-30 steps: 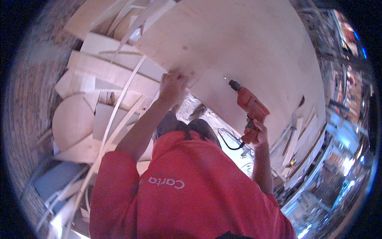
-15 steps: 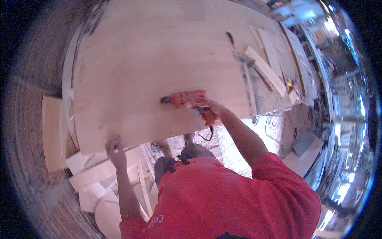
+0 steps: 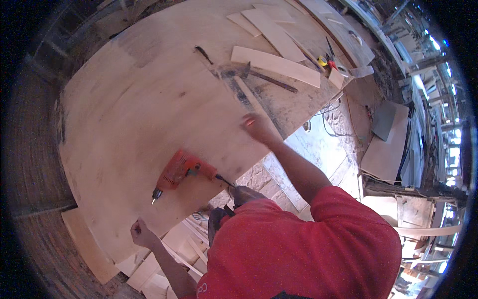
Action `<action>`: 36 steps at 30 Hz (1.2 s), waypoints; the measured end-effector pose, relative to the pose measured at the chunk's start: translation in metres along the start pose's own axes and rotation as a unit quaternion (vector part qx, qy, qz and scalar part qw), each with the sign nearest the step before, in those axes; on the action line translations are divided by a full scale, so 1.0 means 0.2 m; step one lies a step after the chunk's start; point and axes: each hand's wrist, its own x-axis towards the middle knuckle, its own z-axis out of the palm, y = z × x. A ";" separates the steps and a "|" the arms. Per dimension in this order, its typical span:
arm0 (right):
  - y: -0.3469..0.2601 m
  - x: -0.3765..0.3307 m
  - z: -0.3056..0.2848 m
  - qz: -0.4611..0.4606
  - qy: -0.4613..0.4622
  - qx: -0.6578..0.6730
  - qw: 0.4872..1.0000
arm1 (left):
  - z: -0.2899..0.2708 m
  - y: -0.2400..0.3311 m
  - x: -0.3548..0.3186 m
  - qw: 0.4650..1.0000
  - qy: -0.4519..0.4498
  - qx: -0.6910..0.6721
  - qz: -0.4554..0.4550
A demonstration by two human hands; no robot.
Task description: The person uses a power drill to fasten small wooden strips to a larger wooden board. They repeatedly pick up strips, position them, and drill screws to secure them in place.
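Observation:
An orange power drill [image 3: 175, 169] lies on its side on the large pale wooden board [image 3: 124, 114], its chuck and bit toward the near left and its cord running off the near edge. No hand touches it. My right hand [image 3: 256, 128] hovers over the board beyond and right of the drill, near a hammer [image 3: 244, 82]; motion smears its fingers. At the board's near left edge, my left hand [image 3: 143, 233] has its fingers curled together in a pinch. What it holds, if anything, is too small to make out.
Thin wooden pieces [image 3: 276, 65] lie at the far right of the board, near a yellow and red item [image 3: 326, 62] and a black-handled tool [image 3: 203, 54]. Offcuts [image 3: 149, 276] are piled below the near left edge. A grey panel [image 3: 390, 119] leans at right.
The drill has been set down on the board, and my right hand has let go and moved away from it. My view has turned toward the right side of the board.

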 end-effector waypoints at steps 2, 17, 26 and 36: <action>0.31 0.15 -0.29 0.015 0.172 -0.041 0.984 | 0.16 0.15 -0.05 0.999 -0.017 -0.043 0.016; 0.97 1.14 -1.25 -0.013 0.091 -0.353 0.931 | 0.69 0.71 -0.39 0.966 -0.238 0.014 0.100; 0.85 1.14 -1.50 -0.047 0.002 -0.322 0.946 | 0.72 0.70 -0.50 0.947 -0.258 0.083 0.173; 1.27 1.44 -1.79 -0.060 0.242 -0.422 0.872 | 0.81 0.66 -0.62 0.942 -0.298 0.053 0.143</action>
